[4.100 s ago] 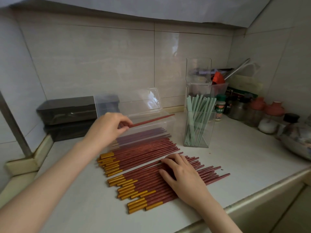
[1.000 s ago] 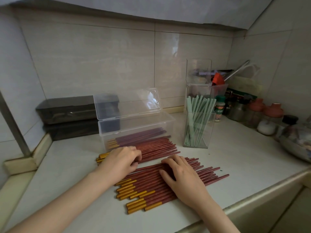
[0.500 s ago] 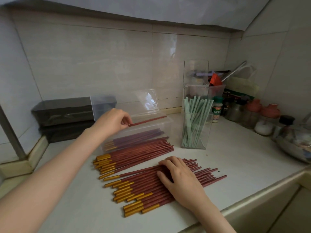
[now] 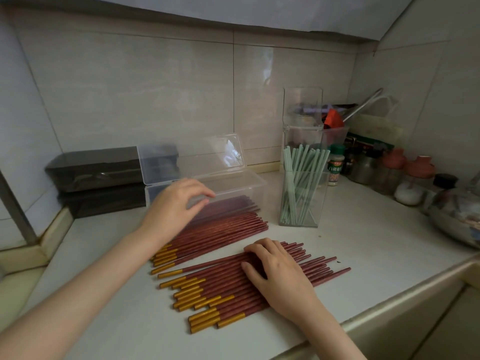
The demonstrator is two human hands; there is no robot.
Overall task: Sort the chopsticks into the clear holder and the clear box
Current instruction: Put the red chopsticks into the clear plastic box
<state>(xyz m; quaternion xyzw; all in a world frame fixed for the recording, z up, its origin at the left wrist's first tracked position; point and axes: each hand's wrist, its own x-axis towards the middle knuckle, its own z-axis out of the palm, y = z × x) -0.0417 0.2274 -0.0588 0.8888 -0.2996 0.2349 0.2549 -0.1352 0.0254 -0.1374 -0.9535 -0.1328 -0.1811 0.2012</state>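
Red-brown chopsticks with gold ends [image 4: 233, 287] lie in a loose row at lower centre of the frame, on a pale counter [image 4: 363, 250]. Gold ends point lower left, tips toward the right.

Right hand [image 4: 278, 271]: palm down on that row, fingers spread and slightly bent, pressing the sticks. Nothing gripped.

Second row of the same chopsticks [image 4: 226, 229] lies just above, at centre, touching the front of the clear box [image 4: 241, 187].

Clear box: centre of frame, hinged lid [image 4: 192, 157] standing up behind it. More red-brown chopsticks [image 4: 231, 203] lie inside, seen through the front wall.

Left hand [image 4: 179, 203]: over the box's front edge, left of centre, fingers apart and relaxed, holding nothing. Cannot tell whether the fingertips touch the rim.

Clear holder [image 4: 301, 203]: upright, right of the box, near but apart from it. Pale green chopsticks [image 4: 298, 172] stand in it, leaning at mixed angles.

Behind the holder, a taller clear container [image 4: 302, 118] against the tiled wall. To its right, a small green-capped spice bottle [image 4: 335, 165], then jars with red-brown caps [image 4: 394, 162] along the right wall. Patterned bowl [image 4: 457, 216] at the right edge. Dark boxes [image 4: 96, 172], stacked, at centre left behind the clear box's lid.
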